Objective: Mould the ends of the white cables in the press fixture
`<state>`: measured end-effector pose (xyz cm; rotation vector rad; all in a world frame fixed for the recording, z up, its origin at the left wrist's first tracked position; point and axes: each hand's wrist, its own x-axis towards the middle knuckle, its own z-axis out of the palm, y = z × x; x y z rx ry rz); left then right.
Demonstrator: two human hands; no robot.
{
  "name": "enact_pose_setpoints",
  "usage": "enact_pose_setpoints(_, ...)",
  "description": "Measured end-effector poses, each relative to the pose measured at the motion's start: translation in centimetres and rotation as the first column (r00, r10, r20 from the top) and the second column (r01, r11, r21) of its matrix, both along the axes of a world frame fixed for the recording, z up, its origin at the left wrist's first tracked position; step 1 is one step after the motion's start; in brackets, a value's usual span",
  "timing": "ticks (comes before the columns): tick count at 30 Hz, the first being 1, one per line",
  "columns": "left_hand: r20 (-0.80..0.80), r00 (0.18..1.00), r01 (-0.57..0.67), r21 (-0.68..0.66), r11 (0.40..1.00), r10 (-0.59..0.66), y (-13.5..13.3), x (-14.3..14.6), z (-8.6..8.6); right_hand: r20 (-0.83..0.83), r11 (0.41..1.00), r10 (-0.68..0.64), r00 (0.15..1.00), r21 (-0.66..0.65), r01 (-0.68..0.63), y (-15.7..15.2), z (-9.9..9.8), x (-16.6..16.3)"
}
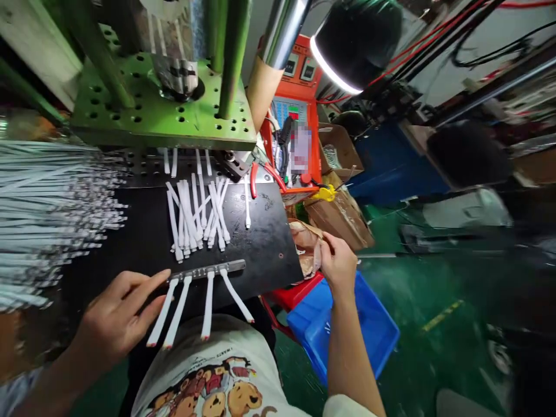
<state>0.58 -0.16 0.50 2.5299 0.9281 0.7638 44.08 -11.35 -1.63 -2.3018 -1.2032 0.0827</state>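
The left hand [115, 318] rests with fingers spread, fingertips touching the end of the metal bar [207, 270] — it lies near the black table's [260, 243] front edge, four white cables [178, 310] overhanging. The right hand [336, 263] pinches a paper bag [306, 249] (off the table's right edge). A nudge could tip bar and cables off.

I get bright light from the round black lamp with its glowing white rim [354, 43] at far right. The edges bend and the right side smears with blur.

Black work plate [264, 243] with loose white cable ends [195, 217], metal strip [208, 270], red-handled cutters [266, 174].
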Motion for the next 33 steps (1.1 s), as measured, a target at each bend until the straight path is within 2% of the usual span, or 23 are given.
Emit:
enact_pose_setpoints(1, 0.043, 0.999, 0.03, -0.016, 0.999, -0.029, -0.1, 0.5, 0.5, -0.051, 0.977, 0.209, 0.977, 0.043, -0.207, 1.0, 0.9, -2.6)
enact_pose_setpoints(2, 0.083, 0.994, 0.073, -0.052, 0.996, -0.068, -0.1, 1.0, 0.9, -0.129, 0.901, 0.433, 0.892, 0.103, -0.422, 1.9, 1.8, -5.3)
enact_pose_setpoints(3, 0.123, 0.986, 0.121, -0.087, 0.989, -0.11, 0.0, 1.6, 1.2, -0.186, 0.775, 0.631, 0.753, 0.191, -0.602, 2.7, 2.6, -8.0)
enact_pose_setpoints(4, 0.164, 0.973, 0.181, -0.113, 0.977, -0.162, 0.1, 2.1, 1.4, -0.2, 0.638, 0.77, 0.606, 0.278, -0.719, 3.4, 3.3, -10.5)
enact_pose_setpoints(5, 0.207, 0.956, 0.237, -0.128, 0.963, -0.208, 0.2, 2.6, 1.5, -0.181, 0.531, 0.846, 0.501, 0.356, -0.769, 4.0, 3.8, -12.8)
enact_pose_setpoints(6, 0.246, 0.939, 0.279, -0.138, 0.95, -0.24, 0.4, 2.9, 1.7, -0.151, 0.454, 0.889, 0.433, 0.419, -0.786, 4.5, 4.2, -14.6)
enact_pose_setpoints(7, 0.287, 0.925, 0.3, -0.154, 0.941, -0.248, 0.6, 3.3, 1.8, -0.131, 0.419, 0.904, 0.408, 0.47, -0.777, 5.0, 4.5, -16.0)
enact_pose_setpoints(8, 0.324, 0.919, 0.293, -0.181, 0.939, -0.224, 0.9, 3.6, 2.0, -0.135, 0.42, 0.9, 0.414, 0.518, -0.745, 5.5, 4.6, -16.8)
enact_pose_setpoints(9, 0.35, 0.921, 0.259, -0.222, 0.94, -0.171, 1.3, 3.9, 2.3, -0.169, 0.45, 0.885, 0.434, 0.553, -0.701, 6.1, 4.7, -17.1)
enact_pose_setpoints(11, 0.333, 0.943, 0.123, -0.352, 0.928, 0.001, 2.3, 4.8, 2.8, -0.331, 0.589, 0.805, 0.492, 0.543, -0.598, 7.7, 4.8, -16.6)
enact_pose_setpoints(13, 0.214, 0.965, -0.025, -0.508, 0.861, 0.154, 4.0, 6.0, 3.2, -0.514, 0.736, 0.673, 0.531, 0.399, -0.547, 10.1, 4.5, -15.2)
enact_pose_setpoints(14, 0.131, 0.972, -0.084, -0.586, 0.806, 0.197, 4.9, 6.7, 3.2, -0.574, 0.775, 0.612, 0.544, 0.299, -0.556, 11.4, 4.2, -14.5)
enact_pose_setpoints(15, 0.052, 0.977, -0.122, -0.653, 0.748, 0.205, 5.9, 7.3, 3.2, -0.61, 0.788, 0.566, 0.554, 0.204, -0.581, 12.8, 3.9, -13.9)
enact_pose_setpoints(16, -0.016, 0.979, -0.16, -0.68, 0.715, 0.204, 6.8, 7.7, 3.2, -0.616, 0.781, 0.545, 0.569, 0.126, -0.612, 14.1, 3.6, -13.4)
enact_pose_setpoints(17, -0.067, 0.977, -0.195, -0.663, 0.723, 0.202, 7.6, 7.9, 3.3, -0.585, 0.764, 0.549, 0.597, 0.061, -0.642, 15.2, 3.4, -13.0)
enact_pose_setpoints(19, -0.14, 0.968, -0.249, -0.499, 0.83, 0.207, 8.4, 7.4, 3.6, -0.404, 0.739, 0.599, 0.692, -0.055, -0.671, 16.8, 3.4, -12.8)
enact_pose_setpoints(21, -0.22, 0.956, -0.244, -0.225, 0.943, 0.195, 8.1, 5.5, 4.4, -0.124, 0.726, 0.664, 0.738, -0.133, -0.675, 17.6, 4.1, -13.2)
enact_pose_setpoints(23, -0.35, 0.902, -0.254, 0.041, 0.966, 0.252, 7.5, 2.7, 5.5, 0.064, 0.675, 0.735, 0.675, -0.164, -0.719, 18.2, 5.3, -14.4)
enact_pose_setpoints(26, -0.504, 0.753, -0.284, 0.33, 0.9, 0.422, 7.6, -1.9, 6.6, 0.047, 0.487, 0.873, 0.486, -0.142, -0.861, 19.9, 7.1, -18.1)
enact_pose_setpoints(28, -0.549, 0.723, -0.236, 0.374, 0.897, 0.419, 8.5, -4.2, 6.6, -0.014, 0.398, 0.916, 0.401, -0.102, -0.912, 21.9, 7.6, -21.3)
enact_pose_setpoints(30, -0.528, 0.763, -0.202, 0.353, 0.914, 0.372, 9.5, -5.4, 6.0, -0.053, 0.381, 0.92, 0.387, -0.1, -0.919, 24.1, 7.6, -24.6)
enact_pose_setpoints(33, -0.36, 0.873, -0.232, 0.289, 0.929, 0.33, 10.3, -5.7, 5.3, -0.069, 0.375, 0.915, 0.397, -0.217, -0.901, 26.5, 7.1, -28.8)
